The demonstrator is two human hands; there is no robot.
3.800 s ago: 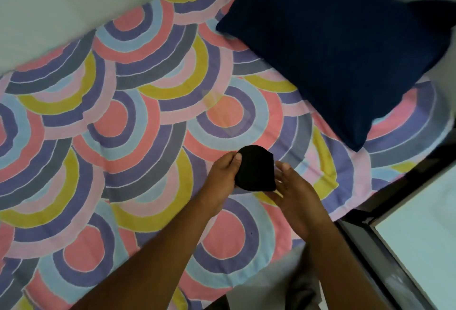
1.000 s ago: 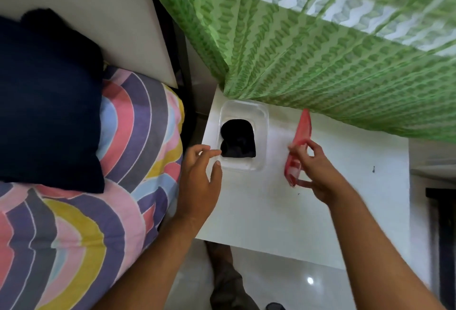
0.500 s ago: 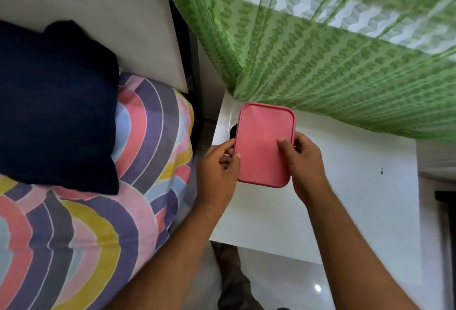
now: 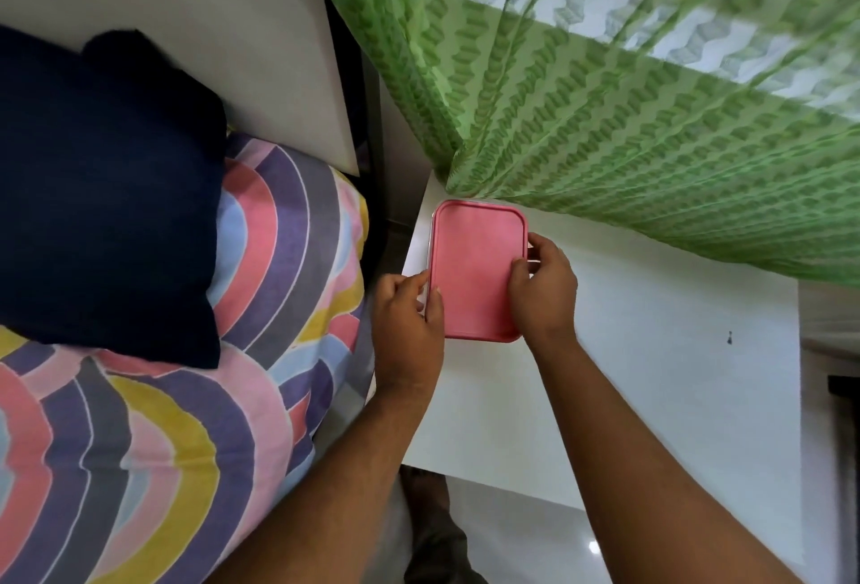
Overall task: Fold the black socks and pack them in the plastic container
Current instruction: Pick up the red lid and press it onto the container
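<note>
We have both hands on the pink lid [image 4: 477, 269], which lies flat over the plastic container [image 4: 428, 243] on the white counter [image 4: 651, 351]. Our left hand [image 4: 409, 318] pinches the lid's left edge and our right hand [image 4: 542, 290] grips its right edge, likely so that we can press it down evenly and seal it. The black socks cannot be seen; we judge they are under the lid. The green curtain [image 4: 628, 118] hangs down to the container's far end and may crowd it. The bed [image 4: 163, 420] with its dark pillow [image 4: 102, 192] lies to our left.
</note>
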